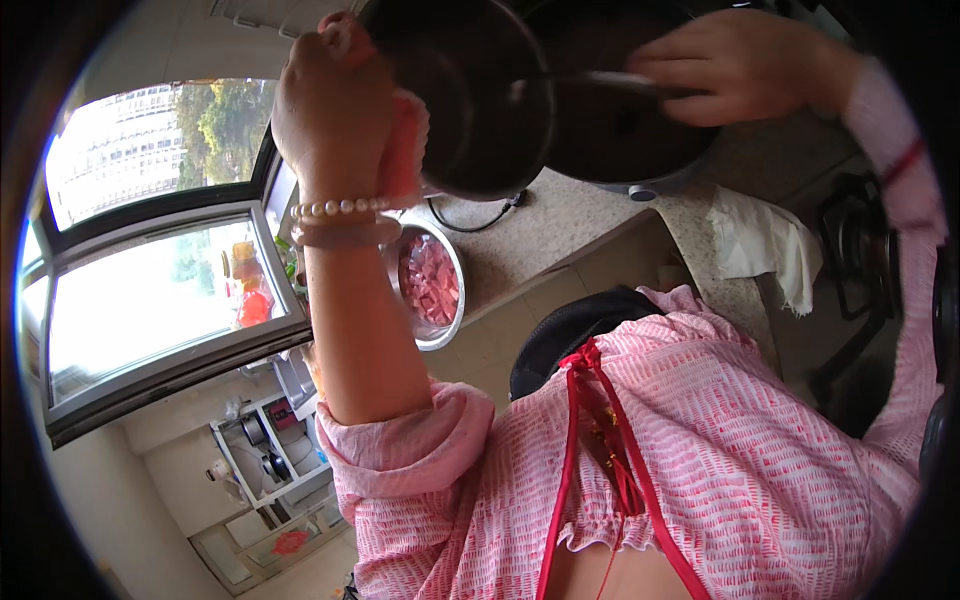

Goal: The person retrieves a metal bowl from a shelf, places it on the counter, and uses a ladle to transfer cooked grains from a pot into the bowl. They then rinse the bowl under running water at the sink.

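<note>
My left hand [334, 112], with a pearl bracelet and a bangle at the wrist, is closed around a folded pink cloth [405, 150] at the upper left. The cloth is against a dark round pan [480, 112], which is tilted beside and partly over a larger dark pan [630, 142]; the hand hides where cloth and pan meet. Above the larger pan, my right hand [720, 75] grips the handle of a thin utensil [615, 78]. Blur and darkness hide the utensil's far end, near the tilted pan, and what the pans hold.
A metal bowl [454, 330] of pink diced pieces, likely raw meat, sits near my left forearm. A black cable [472, 229] lies on the speckled counter [555, 225]. A white cloth [769, 240] hangs over the counter's edge, near a gas burner [855, 247]. An open window [165, 277] is at left.
</note>
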Motion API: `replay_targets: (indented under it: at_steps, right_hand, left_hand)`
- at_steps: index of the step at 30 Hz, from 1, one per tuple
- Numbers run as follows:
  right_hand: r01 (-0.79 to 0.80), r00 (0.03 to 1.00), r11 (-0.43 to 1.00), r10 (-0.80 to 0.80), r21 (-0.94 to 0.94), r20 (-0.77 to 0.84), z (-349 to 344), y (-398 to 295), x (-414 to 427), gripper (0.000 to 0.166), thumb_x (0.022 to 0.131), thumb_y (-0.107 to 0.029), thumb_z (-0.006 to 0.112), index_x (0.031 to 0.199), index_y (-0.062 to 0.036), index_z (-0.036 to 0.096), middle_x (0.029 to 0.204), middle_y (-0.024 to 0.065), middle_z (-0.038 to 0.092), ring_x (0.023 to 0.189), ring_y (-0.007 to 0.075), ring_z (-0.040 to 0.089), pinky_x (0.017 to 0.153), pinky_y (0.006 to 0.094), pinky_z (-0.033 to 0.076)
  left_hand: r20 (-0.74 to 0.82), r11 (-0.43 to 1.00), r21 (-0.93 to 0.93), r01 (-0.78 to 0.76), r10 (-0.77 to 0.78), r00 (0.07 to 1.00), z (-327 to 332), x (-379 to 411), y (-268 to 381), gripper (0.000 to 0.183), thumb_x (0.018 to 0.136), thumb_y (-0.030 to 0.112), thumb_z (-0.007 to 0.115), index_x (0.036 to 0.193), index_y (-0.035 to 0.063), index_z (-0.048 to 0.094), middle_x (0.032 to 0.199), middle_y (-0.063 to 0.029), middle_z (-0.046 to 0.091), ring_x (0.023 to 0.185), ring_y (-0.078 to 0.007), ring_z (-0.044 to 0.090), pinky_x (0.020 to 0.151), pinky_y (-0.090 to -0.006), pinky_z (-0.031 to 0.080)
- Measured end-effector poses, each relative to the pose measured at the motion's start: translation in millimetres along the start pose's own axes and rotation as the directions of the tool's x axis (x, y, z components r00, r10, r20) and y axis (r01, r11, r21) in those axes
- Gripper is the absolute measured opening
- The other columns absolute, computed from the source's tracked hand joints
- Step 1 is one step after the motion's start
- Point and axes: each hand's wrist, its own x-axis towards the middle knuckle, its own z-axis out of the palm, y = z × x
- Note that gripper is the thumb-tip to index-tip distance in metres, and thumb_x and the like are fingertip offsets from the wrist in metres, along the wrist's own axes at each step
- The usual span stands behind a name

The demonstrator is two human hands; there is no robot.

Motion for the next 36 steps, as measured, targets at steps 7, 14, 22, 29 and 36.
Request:
replay_targets:
  at_steps: [7,14,22,29,36]
  right_hand:
    - [0.046,0.985,0.987,-0.071,0.157,0.158,52,2,74,0.022,0.072,-0.012,0.056,0.093,-0.0046,0.054,0.117,0.0200,0.049,0.101,0.0312,0.054,0.077,0.0360,0.050]
    - [0.216,0.976,0.972,-0.213,0.093,-0.036,9,32,-2,0.018,0.074,-0.012,0.055,0.090,-0.0042,0.054,0.110,0.0182,0.050,0.097,0.0306,0.054,0.078,0.0348,0.048]
    - [0.135,0.991,0.991,-0.134,0.016,-0.008,51,21,62,0.020,0.072,-0.012,0.059,0.090,-0.0051,0.055,0.120,0.0193,0.047,0.101,0.0304,0.054,0.078,0.0347,0.050]
    - [0.018,0.996,0.995,-0.027,0.095,0.087,34,-6,10,0.019,0.076,-0.014,0.054,0.094,-0.0060,0.056,0.117,0.0186,0.050,0.099,0.0310,0.056,0.076,0.0364,0.050]
    - [0.351,0.928,0.936,-0.345,0.016,-0.137,-25,49,-8,0.015,0.082,-0.009,0.047,0.091,0.0005,0.054,0.097,0.0210,0.056,0.092,0.0312,0.057,0.081,0.0330,0.048]
  left_hand:
    - [0.012,0.999,-0.035,0.005,-0.004,1.000,0,-5,6,0.034,0.067,0.027,0.059,0.090,0.0027,0.055,0.091,-0.0169,0.061,0.085,-0.0353,0.059,0.072,-0.0422,0.047]
    - [0.010,0.995,-0.092,0.047,-0.046,0.999,0,-13,-6,0.039,0.069,0.030,0.059,0.097,0.0026,0.057,0.093,-0.0180,0.062,0.087,-0.0348,0.059,0.075,-0.0413,0.046]
    - [-0.031,0.996,-0.085,0.017,-0.019,0.999,2,-10,0,0.030,0.066,0.025,0.059,0.085,0.0022,0.055,0.085,-0.0169,0.061,0.079,-0.0361,0.060,0.067,-0.0426,0.047]
    - [-0.093,0.993,-0.101,-0.067,0.057,0.994,3,-15,-5,0.030,0.066,0.026,0.060,0.084,0.0024,0.055,0.082,-0.0174,0.061,0.079,-0.0362,0.060,0.067,-0.0429,0.047]
    - [-0.094,0.996,-0.073,-0.051,0.044,0.995,1,-18,-5,0.029,0.066,0.025,0.059,0.084,0.0025,0.055,0.082,-0.0176,0.061,0.079,-0.0368,0.060,0.067,-0.0439,0.047]
